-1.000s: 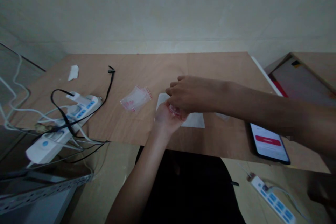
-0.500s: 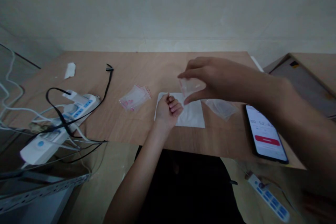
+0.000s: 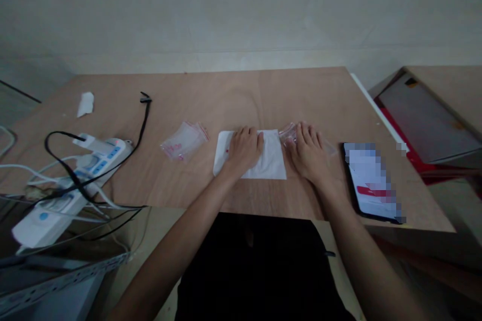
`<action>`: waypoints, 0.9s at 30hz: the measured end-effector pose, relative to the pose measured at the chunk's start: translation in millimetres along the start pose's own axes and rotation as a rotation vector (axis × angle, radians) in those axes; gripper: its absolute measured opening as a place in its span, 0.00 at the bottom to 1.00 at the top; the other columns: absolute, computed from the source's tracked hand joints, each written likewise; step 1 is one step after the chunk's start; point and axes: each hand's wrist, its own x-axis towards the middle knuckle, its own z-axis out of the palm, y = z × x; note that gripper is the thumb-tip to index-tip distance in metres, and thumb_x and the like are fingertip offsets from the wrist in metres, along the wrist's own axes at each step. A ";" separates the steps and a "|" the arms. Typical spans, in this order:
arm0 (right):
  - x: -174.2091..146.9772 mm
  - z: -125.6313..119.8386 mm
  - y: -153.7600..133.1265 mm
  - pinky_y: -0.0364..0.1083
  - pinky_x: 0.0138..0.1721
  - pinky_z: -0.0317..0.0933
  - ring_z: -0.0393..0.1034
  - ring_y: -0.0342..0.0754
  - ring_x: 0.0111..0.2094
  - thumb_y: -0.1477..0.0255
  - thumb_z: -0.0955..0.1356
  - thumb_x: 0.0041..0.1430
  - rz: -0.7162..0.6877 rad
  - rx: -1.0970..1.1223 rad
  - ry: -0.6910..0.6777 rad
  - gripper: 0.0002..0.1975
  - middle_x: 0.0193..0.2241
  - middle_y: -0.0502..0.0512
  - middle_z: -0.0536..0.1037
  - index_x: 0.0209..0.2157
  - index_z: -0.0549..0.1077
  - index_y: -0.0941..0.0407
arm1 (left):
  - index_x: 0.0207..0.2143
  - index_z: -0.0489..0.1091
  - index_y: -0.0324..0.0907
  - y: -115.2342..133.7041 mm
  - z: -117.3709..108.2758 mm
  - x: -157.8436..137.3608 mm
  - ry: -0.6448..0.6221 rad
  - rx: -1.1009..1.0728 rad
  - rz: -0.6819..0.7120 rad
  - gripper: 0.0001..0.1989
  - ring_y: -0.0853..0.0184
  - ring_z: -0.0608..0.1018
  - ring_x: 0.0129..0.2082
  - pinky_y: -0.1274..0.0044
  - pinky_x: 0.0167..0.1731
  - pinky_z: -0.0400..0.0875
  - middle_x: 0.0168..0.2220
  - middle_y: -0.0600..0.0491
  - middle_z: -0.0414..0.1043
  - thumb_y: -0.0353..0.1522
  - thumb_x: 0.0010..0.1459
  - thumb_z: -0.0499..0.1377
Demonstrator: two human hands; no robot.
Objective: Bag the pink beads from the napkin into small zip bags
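Observation:
My left hand lies palm down on a white sheet or pouch, fingers stretched forward and holding nothing that shows. A tiny red spot is visible on the white surface, left of that hand. My right hand rests flat over clear plastic zip bags, just right of the sheet. Its fingers are extended, and the bags stick out on both sides of it. Further left on the table is another pile of clear zip bags with red edges and pinkish-red marks.
A phone lies right of my right hand near the table edge. At left, a white power strip carries plugs and tangled cables. A black strap-like cable and a white paper scrap lie farther back.
My right hand has come down from above the sheet, where it held a small clear bag, onto the bags at right. My left hand has turned from curled fingers to palm down.

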 end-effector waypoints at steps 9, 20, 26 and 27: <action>0.4 0.1 2.8 0.61 0.66 0.42 0.44 0.63 0.68 0.64 0.49 0.69 0.004 0.015 0.028 0.32 0.66 0.70 0.53 0.65 0.53 0.71 | 0.33 0.69 0.40 -14.2 -11.8 -4.6 0.146 -0.034 -0.015 0.16 0.57 0.74 0.42 0.68 0.45 0.64 0.37 0.44 0.75 0.35 0.67 0.45; 1.1 2.1 0.6 0.64 0.65 0.42 0.41 0.64 0.68 0.66 0.57 0.65 0.046 0.107 0.111 0.32 0.67 0.71 0.51 0.66 0.51 0.70 | 0.36 0.72 0.35 -119.4 -68.0 -19.5 0.037 0.121 -0.691 0.25 0.43 0.76 0.45 0.61 0.42 0.68 0.42 0.31 0.75 0.49 0.57 0.52; -0.4 3.6 2.9 0.66 0.64 0.41 0.41 0.63 0.69 0.63 0.55 0.67 0.046 0.138 0.184 0.31 0.67 0.72 0.51 0.65 0.55 0.66 | 0.43 0.75 0.31 -129.1 -60.8 -22.3 -0.069 0.141 -0.677 0.32 0.42 0.76 0.48 0.60 0.45 0.69 0.46 0.28 0.75 0.48 0.61 0.45; -0.7 4.2 3.7 0.67 0.64 0.41 0.41 0.63 0.69 0.62 0.55 0.67 0.044 0.139 0.191 0.30 0.67 0.72 0.52 0.64 0.56 0.65 | 0.43 0.75 0.30 -128.8 -60.7 -20.7 -0.083 0.143 -0.677 0.34 0.41 0.76 0.49 0.59 0.45 0.68 0.47 0.27 0.74 0.51 0.60 0.44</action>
